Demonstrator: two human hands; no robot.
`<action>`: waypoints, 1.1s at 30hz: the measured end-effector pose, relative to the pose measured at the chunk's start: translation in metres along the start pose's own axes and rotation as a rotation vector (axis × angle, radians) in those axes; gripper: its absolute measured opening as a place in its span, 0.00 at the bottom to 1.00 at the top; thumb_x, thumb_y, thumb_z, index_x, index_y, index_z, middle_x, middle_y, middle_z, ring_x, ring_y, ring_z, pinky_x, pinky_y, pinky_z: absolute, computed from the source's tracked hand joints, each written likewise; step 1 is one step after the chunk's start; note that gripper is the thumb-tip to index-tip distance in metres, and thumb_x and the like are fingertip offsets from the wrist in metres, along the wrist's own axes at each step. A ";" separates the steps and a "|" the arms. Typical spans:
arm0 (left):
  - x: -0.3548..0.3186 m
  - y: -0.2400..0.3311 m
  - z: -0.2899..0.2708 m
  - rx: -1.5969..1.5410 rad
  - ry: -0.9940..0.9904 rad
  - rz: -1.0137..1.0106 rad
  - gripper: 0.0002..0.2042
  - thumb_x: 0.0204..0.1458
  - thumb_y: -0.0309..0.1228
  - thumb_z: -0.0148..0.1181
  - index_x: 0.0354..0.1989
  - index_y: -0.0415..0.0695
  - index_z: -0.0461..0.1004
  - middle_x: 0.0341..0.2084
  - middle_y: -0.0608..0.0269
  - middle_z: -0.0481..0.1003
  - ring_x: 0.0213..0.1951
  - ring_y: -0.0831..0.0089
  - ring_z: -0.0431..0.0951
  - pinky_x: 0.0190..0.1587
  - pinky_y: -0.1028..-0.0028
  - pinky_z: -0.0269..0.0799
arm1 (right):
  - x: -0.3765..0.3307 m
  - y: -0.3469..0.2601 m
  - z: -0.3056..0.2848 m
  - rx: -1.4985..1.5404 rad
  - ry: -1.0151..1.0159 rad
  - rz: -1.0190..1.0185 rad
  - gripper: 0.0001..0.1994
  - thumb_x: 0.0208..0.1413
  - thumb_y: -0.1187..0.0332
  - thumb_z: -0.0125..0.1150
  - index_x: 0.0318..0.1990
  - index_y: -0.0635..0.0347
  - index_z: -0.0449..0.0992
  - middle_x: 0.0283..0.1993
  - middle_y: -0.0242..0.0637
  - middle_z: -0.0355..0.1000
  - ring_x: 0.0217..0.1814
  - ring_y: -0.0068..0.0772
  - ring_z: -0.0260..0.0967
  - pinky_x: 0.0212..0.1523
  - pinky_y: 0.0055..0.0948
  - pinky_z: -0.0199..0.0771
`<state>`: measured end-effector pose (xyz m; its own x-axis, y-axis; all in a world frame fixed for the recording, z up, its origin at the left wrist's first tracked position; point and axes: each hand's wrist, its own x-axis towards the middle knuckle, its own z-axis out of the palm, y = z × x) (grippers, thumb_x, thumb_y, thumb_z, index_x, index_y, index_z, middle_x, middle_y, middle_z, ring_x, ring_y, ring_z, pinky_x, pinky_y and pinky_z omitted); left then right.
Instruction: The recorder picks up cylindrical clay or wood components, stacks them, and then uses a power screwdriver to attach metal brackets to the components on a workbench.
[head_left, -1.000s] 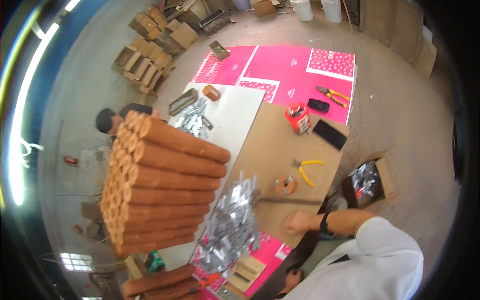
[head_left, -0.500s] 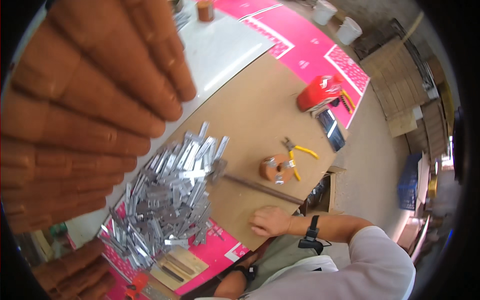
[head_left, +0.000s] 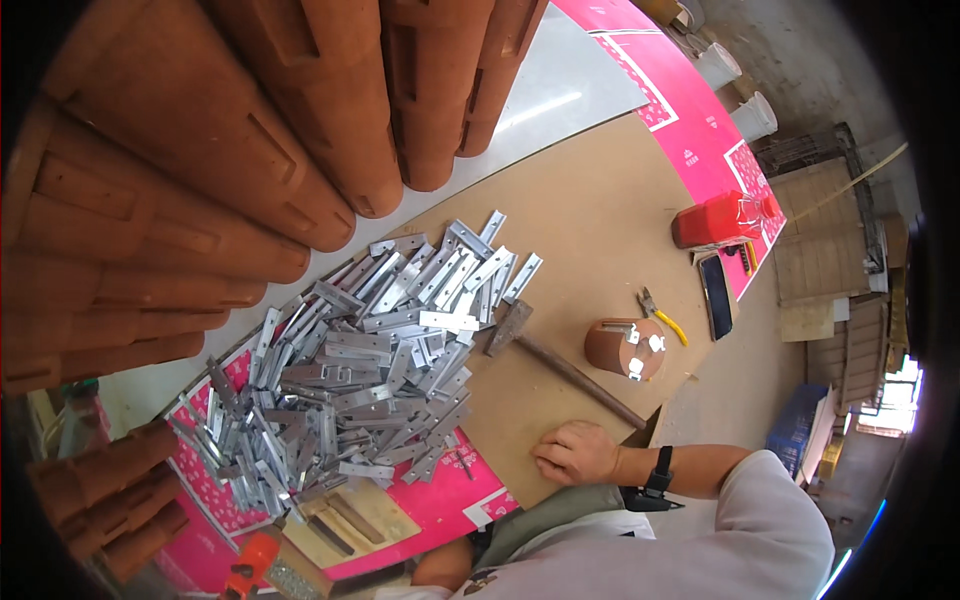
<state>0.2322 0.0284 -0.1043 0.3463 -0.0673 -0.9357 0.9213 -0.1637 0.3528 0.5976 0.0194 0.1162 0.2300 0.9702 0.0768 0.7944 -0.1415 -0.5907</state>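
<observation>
My right hand [head_left: 575, 452] rests on the brown board [head_left: 640, 190] near its front edge, fingers curled in, with nothing visible in them. A dark band circles that wrist. Of my left arm only a piece of forearm [head_left: 445, 565] shows at the lower edge; the left hand is hidden. Beyond my right hand lies a hammer [head_left: 580, 378], its head touching or close to a large heap of metal brackets [head_left: 390, 345] with holes. A brown cylinder [head_left: 605, 347] stands past the handle, shiny metal pieces on its top. Yellow-handled pliers [head_left: 668, 322] lie behind it, partly hidden.
Long brown ribbed pieces [head_left: 280, 150] loom over the left side; more are stacked [head_left: 105, 480] lower left. A red jug [head_left: 715, 222] and a phone [head_left: 716, 297] sit at the board's far right. Wooden strips [head_left: 355, 520] and an orange-red object [head_left: 255, 558] lie near the front.
The view has shifted, so the table's things appear farther right. My left wrist and hand have gone out of sight. My right hand stays resting on the board.
</observation>
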 end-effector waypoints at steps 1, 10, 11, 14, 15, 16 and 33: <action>-0.001 -0.001 -0.003 -0.016 0.027 -0.005 0.24 0.61 0.45 0.53 0.60 0.41 0.73 0.51 0.41 0.78 0.57 0.49 0.76 0.61 0.58 0.68 | 0.000 0.000 -0.001 0.007 -0.001 0.003 0.09 0.50 0.67 0.69 0.40 0.51 0.78 0.37 0.31 0.74 0.35 0.32 0.75 0.36 0.31 0.76; 0.018 0.003 -0.025 -0.070 0.246 0.084 0.24 0.62 0.45 0.53 0.61 0.41 0.72 0.52 0.41 0.77 0.58 0.49 0.75 0.62 0.58 0.67 | -0.008 0.000 -0.002 0.044 0.058 -0.003 0.08 0.49 0.69 0.67 0.37 0.52 0.77 0.35 0.33 0.73 0.35 0.36 0.75 0.34 0.33 0.77; 0.026 0.007 -0.028 -0.066 0.267 0.110 0.24 0.62 0.45 0.53 0.61 0.41 0.72 0.52 0.41 0.77 0.58 0.49 0.75 0.62 0.58 0.67 | -0.009 0.000 -0.001 0.045 0.074 -0.018 0.08 0.49 0.69 0.67 0.37 0.52 0.77 0.35 0.33 0.73 0.35 0.36 0.75 0.34 0.33 0.77; 0.044 0.011 -0.038 -0.036 0.316 0.180 0.25 0.62 0.45 0.52 0.61 0.41 0.72 0.52 0.41 0.77 0.59 0.49 0.75 0.62 0.58 0.67 | -0.012 0.003 0.003 0.033 0.083 -0.022 0.07 0.49 0.69 0.67 0.36 0.53 0.76 0.33 0.34 0.71 0.33 0.38 0.75 0.33 0.35 0.76; 0.049 0.011 -0.039 -0.029 0.336 0.196 0.25 0.62 0.45 0.52 0.61 0.41 0.72 0.52 0.41 0.77 0.59 0.49 0.75 0.63 0.58 0.67 | -0.013 0.001 0.003 -0.005 0.084 -0.021 0.07 0.49 0.69 0.67 0.35 0.53 0.76 0.32 0.35 0.69 0.32 0.39 0.74 0.32 0.36 0.76; 0.058 0.013 -0.044 -0.016 0.359 0.219 0.25 0.62 0.45 0.52 0.61 0.41 0.72 0.52 0.41 0.77 0.59 0.49 0.75 0.63 0.58 0.67 | -0.013 0.002 0.003 -0.043 0.085 -0.018 0.07 0.48 0.69 0.67 0.34 0.54 0.75 0.31 0.36 0.68 0.31 0.40 0.73 0.31 0.36 0.75; 0.045 0.030 -0.055 -0.076 0.508 0.392 0.24 0.64 0.44 0.53 0.61 0.40 0.72 0.56 0.44 0.76 0.61 0.52 0.73 0.63 0.60 0.65 | -0.212 0.037 0.040 0.169 0.392 0.176 0.07 0.51 0.75 0.62 0.38 0.58 0.78 0.36 0.41 0.75 0.38 0.46 0.74 0.38 0.38 0.76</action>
<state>0.2850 0.0750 -0.1366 0.6833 0.3690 -0.6300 0.7128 -0.1504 0.6851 0.5558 -0.1837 0.0459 0.5744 0.7821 0.2419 0.6286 -0.2321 -0.7423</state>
